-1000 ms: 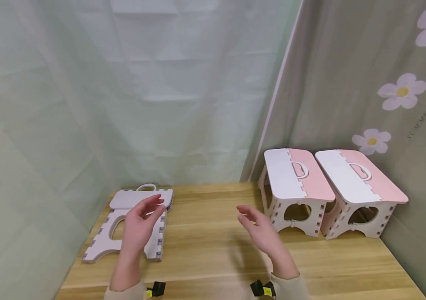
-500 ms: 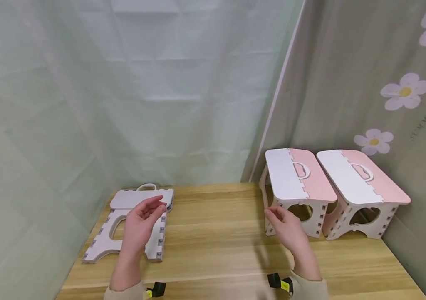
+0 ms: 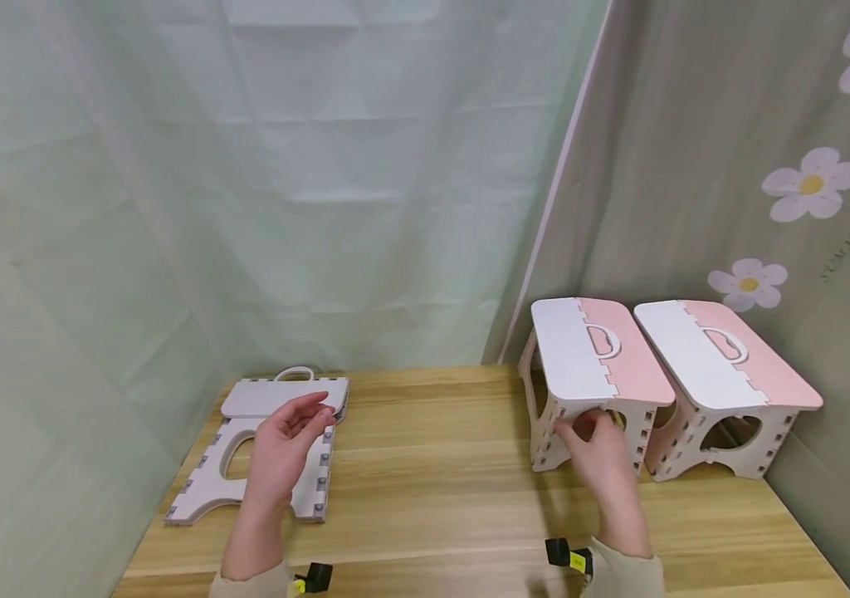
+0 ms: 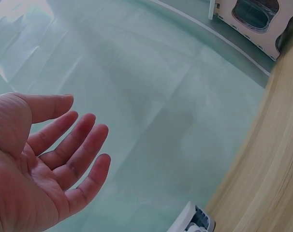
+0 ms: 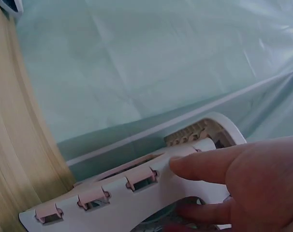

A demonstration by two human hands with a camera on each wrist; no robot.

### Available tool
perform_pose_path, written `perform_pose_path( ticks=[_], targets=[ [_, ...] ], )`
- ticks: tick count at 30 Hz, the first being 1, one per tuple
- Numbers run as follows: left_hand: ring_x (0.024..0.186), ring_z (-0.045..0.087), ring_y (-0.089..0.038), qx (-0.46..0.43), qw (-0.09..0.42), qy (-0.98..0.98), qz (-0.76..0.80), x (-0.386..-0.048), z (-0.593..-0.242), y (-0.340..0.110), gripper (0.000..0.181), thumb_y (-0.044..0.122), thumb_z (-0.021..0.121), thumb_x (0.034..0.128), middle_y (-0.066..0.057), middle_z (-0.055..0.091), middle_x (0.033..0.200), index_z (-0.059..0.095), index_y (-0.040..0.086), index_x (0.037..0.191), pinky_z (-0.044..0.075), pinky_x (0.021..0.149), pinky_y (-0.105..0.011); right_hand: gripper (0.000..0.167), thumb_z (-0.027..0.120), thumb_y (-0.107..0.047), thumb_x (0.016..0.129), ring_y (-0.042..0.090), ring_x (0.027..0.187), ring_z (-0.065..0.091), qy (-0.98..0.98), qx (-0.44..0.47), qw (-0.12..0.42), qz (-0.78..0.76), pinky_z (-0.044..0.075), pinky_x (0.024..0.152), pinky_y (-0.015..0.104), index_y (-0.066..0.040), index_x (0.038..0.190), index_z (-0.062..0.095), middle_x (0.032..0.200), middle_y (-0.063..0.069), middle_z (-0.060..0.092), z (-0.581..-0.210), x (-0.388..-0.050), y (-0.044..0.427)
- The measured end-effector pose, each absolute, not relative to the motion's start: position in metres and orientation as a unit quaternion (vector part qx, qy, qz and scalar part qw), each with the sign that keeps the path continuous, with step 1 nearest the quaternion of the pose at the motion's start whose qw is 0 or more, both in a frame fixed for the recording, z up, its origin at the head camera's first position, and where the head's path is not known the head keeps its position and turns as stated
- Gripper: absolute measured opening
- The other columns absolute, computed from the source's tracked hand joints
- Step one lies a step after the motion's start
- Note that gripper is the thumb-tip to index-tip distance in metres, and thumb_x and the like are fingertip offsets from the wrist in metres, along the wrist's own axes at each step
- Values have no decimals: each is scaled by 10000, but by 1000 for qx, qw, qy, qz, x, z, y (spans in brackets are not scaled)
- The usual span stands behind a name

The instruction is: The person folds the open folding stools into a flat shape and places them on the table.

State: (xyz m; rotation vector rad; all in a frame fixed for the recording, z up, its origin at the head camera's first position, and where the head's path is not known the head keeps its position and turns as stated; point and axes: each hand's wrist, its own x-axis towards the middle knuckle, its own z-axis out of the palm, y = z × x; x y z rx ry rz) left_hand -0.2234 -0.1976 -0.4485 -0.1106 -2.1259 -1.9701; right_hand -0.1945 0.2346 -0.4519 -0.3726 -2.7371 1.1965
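Note:
In the head view, two pink-and-white folding stools stand unfolded at the right. My right hand (image 3: 608, 469) is at the front leg panel of the nearer stool (image 3: 570, 353). Its thumb (image 5: 204, 164) lies on the panel's outer face beside the round opening, while the fingers reach into that opening; their tips are hidden. To the left, a folded white stool (image 3: 204, 480) lies flat, its handle loop toward the curtain. Over it hovers my left hand (image 3: 279, 453), fingers loosely bent and holding nothing, apparently not touching the stool.
Against the right curtain stands the other unfolded stool (image 3: 701, 357), close beside the first. A wood-grain table (image 3: 425, 498) carries everything. Pale green curtain (image 3: 365, 208) hangs behind and at the left; the right curtain has printed flowers (image 3: 811, 184).
My right hand has moved right from over the middle of the table to the nearer unfolded stool, and its fingers have entered the panel's opening. The left hand has stayed in place.

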Motion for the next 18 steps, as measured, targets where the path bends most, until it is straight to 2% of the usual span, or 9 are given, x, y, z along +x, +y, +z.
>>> perform_pose_path(
  ticks=[3, 7, 14, 18],
  targets=[
    [914, 732, -118, -39, 122, -725, -676, -223, -449, -198, 319, 6, 705, 1026, -68, 757, 1050, 667, -66, 1335, 566, 874, -209, 675, 635, -394, 1070, 541, 1378, 474, -908, -119, 42, 399, 409, 1091, 671, 115, 1481, 468, 1476, 383, 512, -453, -196, 237],
    [905, 740, -129, -42, 125, -719, -682, -224, -451, -199, 315, 8, 703, 1029, -50, 753, 1027, 667, -74, 1330, 567, 871, -211, 747, 585, -433, 1094, 563, 1464, 375, -905, -110, 2, 411, 352, 1147, 684, 91, 1581, 370, 1588, 380, 398, -455, -197, 237],
    [935, 746, -208, -39, 125, -720, -682, -227, -455, -201, 315, 25, 710, 1029, -142, 742, 1055, 672, -64, 1329, 568, 875, -219, 791, 577, -482, 1094, 565, 1434, 413, -900, -98, -12, 425, 390, 1120, 670, 119, 1560, 361, 1565, 402, 407, -461, -201, 234],
    [948, 745, -216, -34, 122, -727, -675, -227, -455, -200, 317, 43, 708, 1035, -136, 741, 1060, 676, -42, 1339, 566, 883, -218, 803, 582, -468, 1091, 568, 1433, 412, -894, -101, -15, 437, 402, 1109, 671, 128, 1564, 326, 1563, 413, 397, -465, -202, 231]
  ],
)
